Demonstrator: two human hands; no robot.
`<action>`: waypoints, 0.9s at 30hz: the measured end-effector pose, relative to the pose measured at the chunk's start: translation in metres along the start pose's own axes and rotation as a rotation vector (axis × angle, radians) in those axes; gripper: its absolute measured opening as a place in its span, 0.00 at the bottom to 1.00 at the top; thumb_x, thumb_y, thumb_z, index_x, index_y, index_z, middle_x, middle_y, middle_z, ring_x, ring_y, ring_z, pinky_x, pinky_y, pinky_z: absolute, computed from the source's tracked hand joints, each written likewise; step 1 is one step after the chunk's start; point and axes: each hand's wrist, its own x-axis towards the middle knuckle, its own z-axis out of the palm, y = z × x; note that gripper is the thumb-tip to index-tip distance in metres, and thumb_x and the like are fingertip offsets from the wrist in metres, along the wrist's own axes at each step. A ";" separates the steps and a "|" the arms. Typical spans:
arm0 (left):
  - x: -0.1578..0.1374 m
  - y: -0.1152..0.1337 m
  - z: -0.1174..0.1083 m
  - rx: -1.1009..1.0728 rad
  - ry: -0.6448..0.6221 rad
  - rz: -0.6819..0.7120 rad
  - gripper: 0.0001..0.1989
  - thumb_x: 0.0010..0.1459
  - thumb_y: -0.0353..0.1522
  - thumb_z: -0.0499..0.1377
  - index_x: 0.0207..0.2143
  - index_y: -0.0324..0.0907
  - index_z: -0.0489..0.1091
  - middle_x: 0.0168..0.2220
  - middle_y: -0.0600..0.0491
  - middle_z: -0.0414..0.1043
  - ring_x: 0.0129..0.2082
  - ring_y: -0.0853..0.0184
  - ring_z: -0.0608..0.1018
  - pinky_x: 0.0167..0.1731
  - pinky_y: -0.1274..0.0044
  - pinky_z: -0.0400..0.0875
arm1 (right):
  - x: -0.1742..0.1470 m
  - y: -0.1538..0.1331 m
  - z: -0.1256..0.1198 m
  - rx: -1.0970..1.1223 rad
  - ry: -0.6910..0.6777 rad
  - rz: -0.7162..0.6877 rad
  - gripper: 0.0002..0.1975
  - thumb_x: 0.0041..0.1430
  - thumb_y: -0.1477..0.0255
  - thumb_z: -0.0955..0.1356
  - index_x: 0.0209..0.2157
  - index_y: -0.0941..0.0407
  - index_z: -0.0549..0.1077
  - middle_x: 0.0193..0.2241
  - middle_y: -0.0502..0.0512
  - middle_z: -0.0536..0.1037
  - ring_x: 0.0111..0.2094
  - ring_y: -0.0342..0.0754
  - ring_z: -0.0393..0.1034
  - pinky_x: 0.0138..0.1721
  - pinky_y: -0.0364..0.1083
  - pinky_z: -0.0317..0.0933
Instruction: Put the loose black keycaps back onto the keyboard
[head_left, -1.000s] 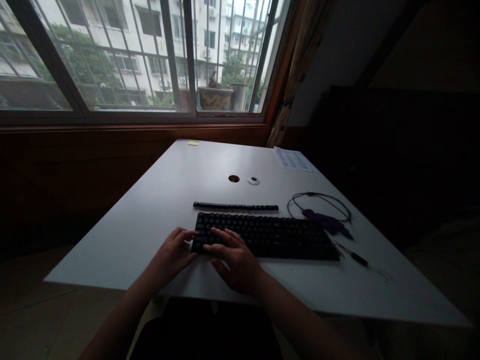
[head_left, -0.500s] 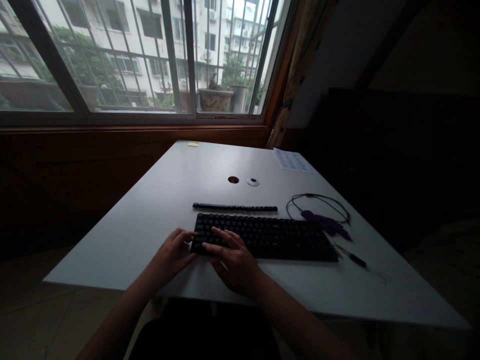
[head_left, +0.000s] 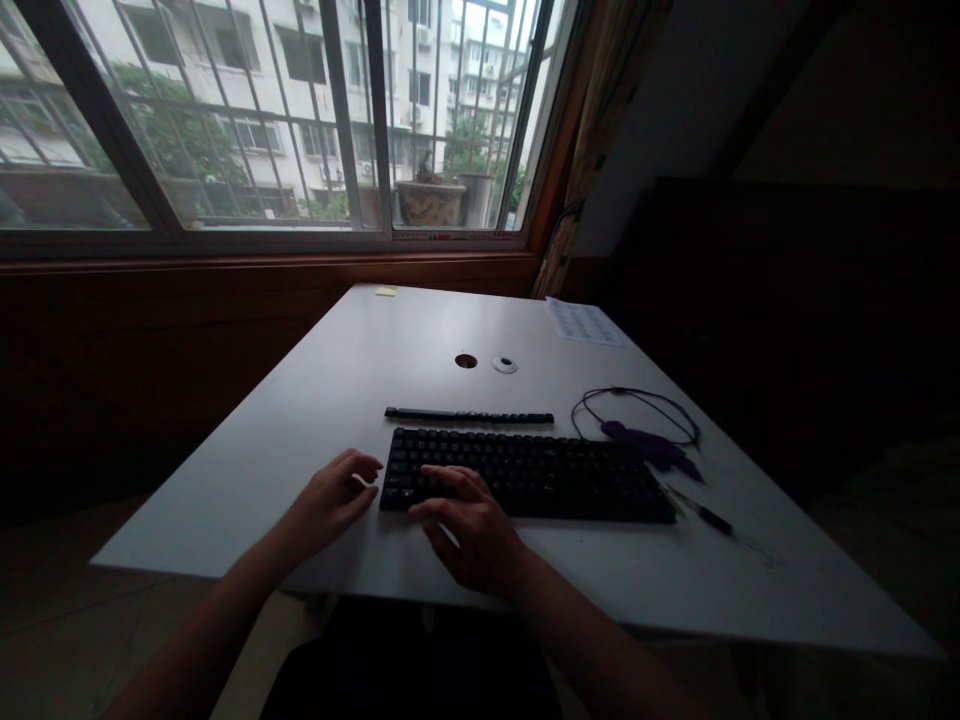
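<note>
A black keyboard [head_left: 540,475] lies on the white table [head_left: 315,370] in front of me. Just off its left end is my left hand [head_left: 334,500], fingers bent and apart, with nothing in it. Over the lower left keys is my right hand [head_left: 469,525], its fingers spread and the thumb below the front edge; whether the fingertips press any key I cannot tell. Behind the keyboard runs a row of loose black keycaps [head_left: 469,415], roughly parallel to its back edge.
At the right are a coiled black cable [head_left: 656,393], a purple cloth-like item [head_left: 649,445] and a thin tool with a black handle [head_left: 712,519]. Farther back are a round hole [head_left: 466,361], a white ring-shaped cover [head_left: 505,366], a printed sheet [head_left: 585,322] and a yellow note [head_left: 386,291].
My left hand has moved left, away from the keyboard's left end. My right hand stays over the lower left keys, its fingers slightly shifted.
</note>
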 end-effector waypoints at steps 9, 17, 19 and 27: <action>0.084 -0.044 -0.026 0.215 0.105 0.052 0.11 0.63 0.37 0.58 0.44 0.42 0.75 0.42 0.48 0.71 0.36 0.64 0.77 0.35 0.72 0.76 | 0.000 -0.001 -0.001 0.032 0.046 -0.051 0.07 0.64 0.76 0.65 0.40 0.51 0.74 0.41 0.56 0.81 0.58 0.50 0.70 0.59 0.55 0.61; 0.128 -0.084 -0.016 0.221 0.097 0.062 0.12 0.55 0.41 0.66 0.39 0.46 0.80 0.41 0.47 0.72 0.40 0.60 0.74 0.47 0.63 0.71 | -0.004 0.003 -0.003 0.093 0.177 0.023 0.09 0.62 0.78 0.65 0.39 0.51 0.73 0.30 0.50 0.81 0.49 0.51 0.72 0.51 0.54 0.62; 0.129 -0.087 -0.017 0.197 0.087 0.057 0.12 0.55 0.43 0.67 0.36 0.46 0.81 0.39 0.48 0.73 0.39 0.60 0.74 0.46 0.65 0.71 | -0.004 0.004 -0.003 0.102 0.185 0.025 0.08 0.61 0.78 0.66 0.39 0.51 0.73 0.29 0.49 0.80 0.46 0.51 0.72 0.50 0.53 0.61; 0.106 -0.068 -0.029 -0.029 0.051 -0.009 0.18 0.60 0.46 0.63 0.42 0.42 0.77 0.41 0.48 0.78 0.39 0.63 0.79 0.39 0.70 0.77 | -0.004 0.008 -0.003 0.132 0.218 0.087 0.07 0.63 0.77 0.66 0.39 0.51 0.73 0.28 0.50 0.79 0.37 0.50 0.70 0.42 0.52 0.64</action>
